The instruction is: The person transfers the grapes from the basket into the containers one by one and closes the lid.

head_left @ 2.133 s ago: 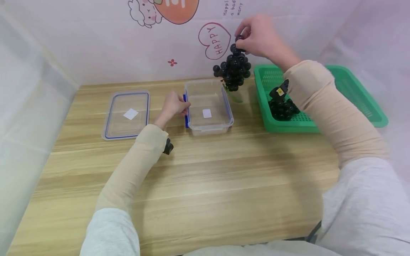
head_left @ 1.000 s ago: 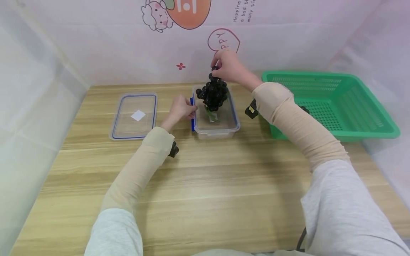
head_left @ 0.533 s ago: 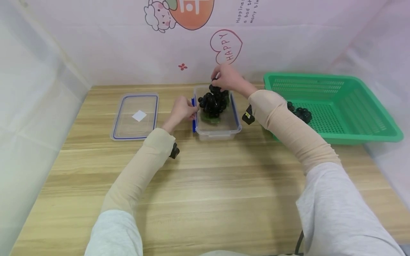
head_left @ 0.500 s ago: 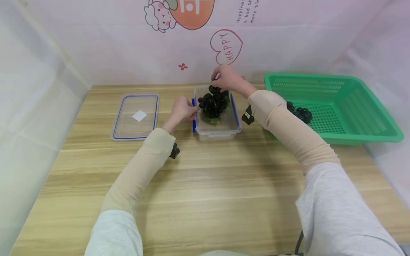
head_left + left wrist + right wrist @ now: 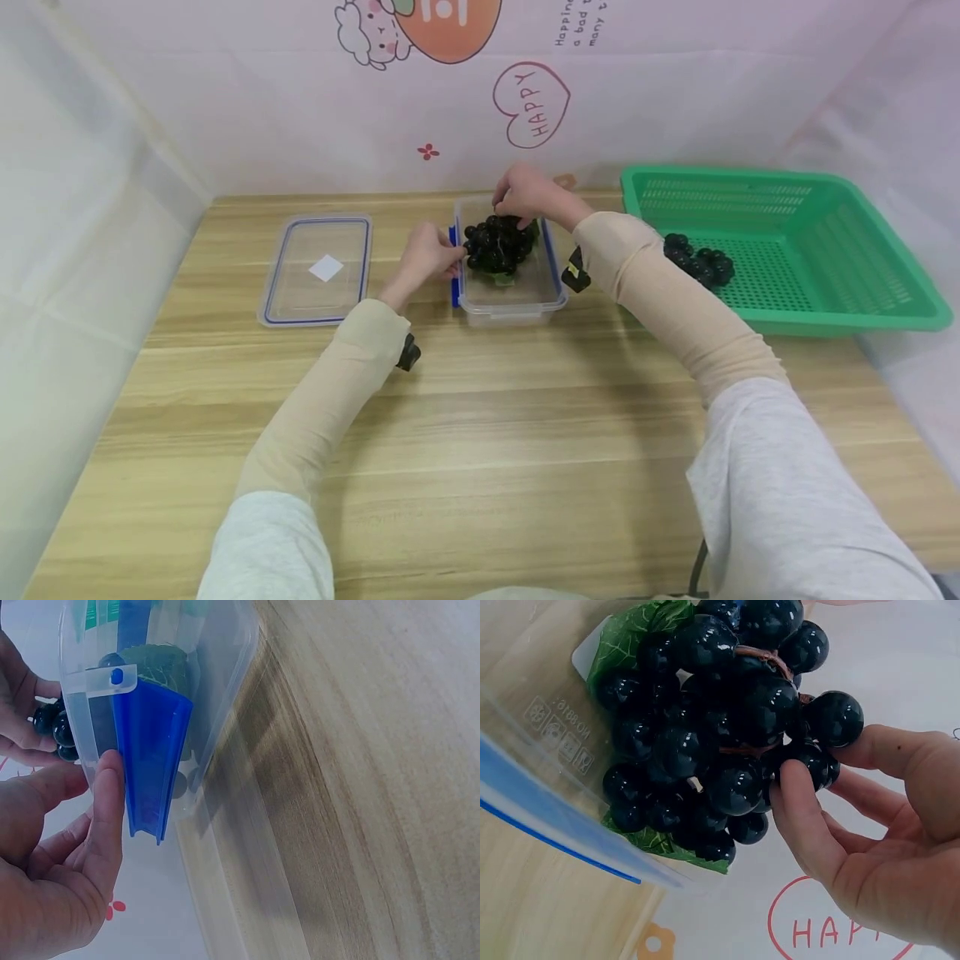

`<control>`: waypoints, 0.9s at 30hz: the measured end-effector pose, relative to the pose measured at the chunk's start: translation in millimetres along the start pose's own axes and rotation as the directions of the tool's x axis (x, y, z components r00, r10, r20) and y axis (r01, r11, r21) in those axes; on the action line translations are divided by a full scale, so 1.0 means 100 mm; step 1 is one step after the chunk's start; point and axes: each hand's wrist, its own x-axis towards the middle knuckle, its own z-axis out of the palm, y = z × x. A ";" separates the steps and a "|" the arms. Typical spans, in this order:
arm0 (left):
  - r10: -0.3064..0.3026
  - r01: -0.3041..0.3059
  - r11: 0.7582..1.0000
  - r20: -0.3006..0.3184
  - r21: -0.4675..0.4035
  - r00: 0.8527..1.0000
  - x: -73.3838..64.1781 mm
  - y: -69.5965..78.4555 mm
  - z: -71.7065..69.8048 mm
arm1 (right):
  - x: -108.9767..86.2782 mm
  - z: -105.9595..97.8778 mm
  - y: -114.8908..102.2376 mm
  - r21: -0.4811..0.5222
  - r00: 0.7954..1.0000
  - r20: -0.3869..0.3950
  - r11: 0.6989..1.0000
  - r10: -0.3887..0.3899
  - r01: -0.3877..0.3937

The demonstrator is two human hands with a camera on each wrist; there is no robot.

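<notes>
A bunch of dark grapes (image 5: 497,248) with green leaves (image 5: 634,649) sits inside a clear plastic food container (image 5: 528,292). My right hand (image 5: 527,193) reaches over the back of the container. In the right wrist view, its thumb and fingers (image 5: 801,814) pinch grapes at one end of the bunch. On the container's left side, my left hand (image 5: 426,257) holds the rim between thumb and fingers. The left wrist view shows those fingers (image 5: 109,799) against the wall, beside a blue locking flap (image 5: 154,742) that hangs down unlatched.
The container's clear lid (image 5: 300,287), with a blue seal and white label (image 5: 326,267), lies flat to the left. A green basket (image 5: 840,321) on the right holds another bunch of dark grapes (image 5: 708,267), partly behind my right forearm. A printed white sheet (image 5: 660,92) backs the wooden table (image 5: 480,450).
My right hand has carried the grapes leftward from beside the basket, then lowered them into the container. The left hand has kept its hold on the rim.
</notes>
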 end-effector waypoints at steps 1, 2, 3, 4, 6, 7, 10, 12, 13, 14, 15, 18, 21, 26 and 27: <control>0.002 -0.002 1.000 0.000 -0.003 1.000 0.00 0.00 0.01 | 0.00 0.00 0.01 -0.010 1.000 0.009 1.000 -0.001 0.001; 0.004 -0.004 1.000 0.001 -0.006 1.000 0.00 0.00 0.01 | 0.00 0.00 0.02 -0.018 1.000 0.012 1.000 -0.005 0.005; 0.008 -0.008 1.000 0.000 -0.009 1.000 0.00 0.01 0.02 | 0.00 0.01 0.03 -0.028 1.000 0.011 1.000 -0.008 0.008; 0.012 -0.012 1.000 0.000 -0.014 1.000 0.00 0.01 0.02 | 0.00 0.01 0.04 -0.037 1.000 0.006 0.999 -0.011 0.011; 0.015 -0.015 1.000 0.003 -0.022 1.000 0.00 0.02 0.04 | 0.00 0.02 0.06 -0.050 1.000 -0.011 0.999 -0.014 0.013; 0.017 -0.017 1.000 0.006 -0.024 1.000 0.01 0.02 0.05 | 0.00 0.02 0.06 -0.056 1.000 -0.020 0.998 -0.013 0.012; 0.018 -0.017 0.999 0.016 -0.028 1.000 0.01 0.04 0.08 | -0.03 0.01 0.09 -0.053 0.999 -0.036 0.999 0.002 -0.003; 0.017 -0.016 1.000 0.020 -0.024 1.000 0.01 0.04 0.08 | -0.07 -0.03 0.11 -0.044 0.999 -0.043 0.999 0.014 -0.016; 0.014 -0.014 1.000 0.022 -0.022 1.000 0.01 0.04 0.08 | -0.09 -0.06 0.12 -0.039 0.999 -0.047 0.999 0.020 -0.022; 0.011 -0.011 1.000 0.022 -0.020 1.000 0.00 0.04 0.07 | -0.11 -0.09 0.13 -0.027 0.998 -0.054 0.999 0.025 -0.027; 0.010 -0.010 1.000 0.021 -0.018 1.000 0.00 0.03 0.06 | -0.14 -0.13 0.14 -0.013 0.998 -0.062 0.999 0.030 -0.030; -0.002 0.002 1.000 0.017 -0.011 1.000 -0.01 0.00 0.02 | -0.21 -0.27 0.17 0.007 0.995 -0.093 1.000 0.030 -0.029; -0.002 0.002 1.000 0.019 0.001 1.000 -0.02 0.02 0.04 | -0.35 -0.44 0.32 0.037 0.991 -0.118 0.998 0.059 -0.055; -0.011 0.011 1.000 0.016 -0.001 1.000 -0.02 0.05 0.07 | -0.58 -0.71 0.66 0.035 0.977 -0.142 0.987 0.158 -0.154; -0.016 0.016 1.000 0.015 -0.006 1.000 -0.02 0.05 0.08 | -0.62 -0.75 0.74 0.030 0.975 -0.146 0.985 0.170 -0.167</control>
